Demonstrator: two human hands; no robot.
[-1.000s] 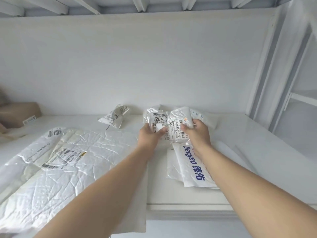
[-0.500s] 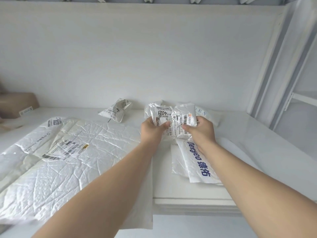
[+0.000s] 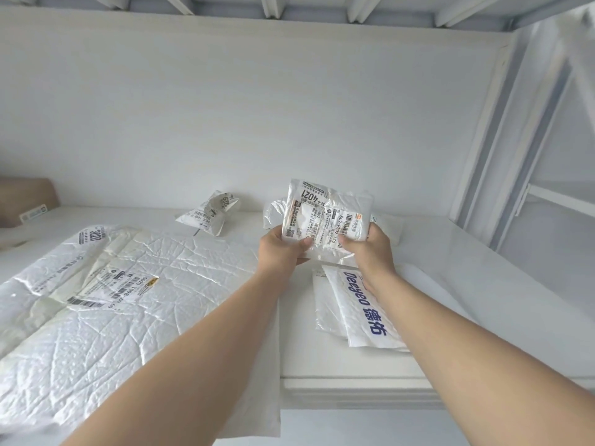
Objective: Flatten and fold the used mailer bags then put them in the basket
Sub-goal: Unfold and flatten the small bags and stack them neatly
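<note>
A small crumpled white mailer bag with a shipping label marked 4021 is held up above the white table. My left hand grips its lower left edge and my right hand grips its lower right edge. Below my right wrist lies a flat white mailer with blue lettering. A large wrinkled white mailer is spread over the table's left half, hanging past the front edge. Another crumpled small mailer sits near the back wall. No basket is in view.
The white table meets a white wall behind. A brown cardboard parcel rests at the far left. A white metal frame stands at the right, and slats run overhead.
Both hands have lifted the labelled small mailer off the table and turned it more upright toward me. The other mailers have not moved.
</note>
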